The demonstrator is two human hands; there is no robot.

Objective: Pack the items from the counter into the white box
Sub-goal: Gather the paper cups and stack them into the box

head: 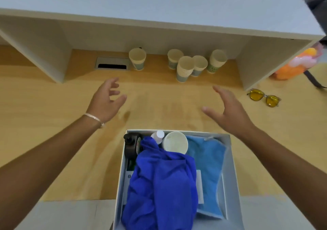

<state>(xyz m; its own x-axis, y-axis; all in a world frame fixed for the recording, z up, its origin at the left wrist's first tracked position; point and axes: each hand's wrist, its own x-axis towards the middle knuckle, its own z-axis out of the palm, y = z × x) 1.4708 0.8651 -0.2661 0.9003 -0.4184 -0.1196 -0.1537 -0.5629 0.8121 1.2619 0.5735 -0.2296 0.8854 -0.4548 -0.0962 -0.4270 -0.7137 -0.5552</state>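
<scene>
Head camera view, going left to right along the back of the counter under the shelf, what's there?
Metal cable port → lone paper cup → cluster of paper cups → yellow glasses, beyond the shelf's right support.

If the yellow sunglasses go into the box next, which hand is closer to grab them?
The right hand, probably. It is open and empty, and the sunglasses lie on the counter just to its right. The left hand, also empty, hovers well across on the other side.
</scene>
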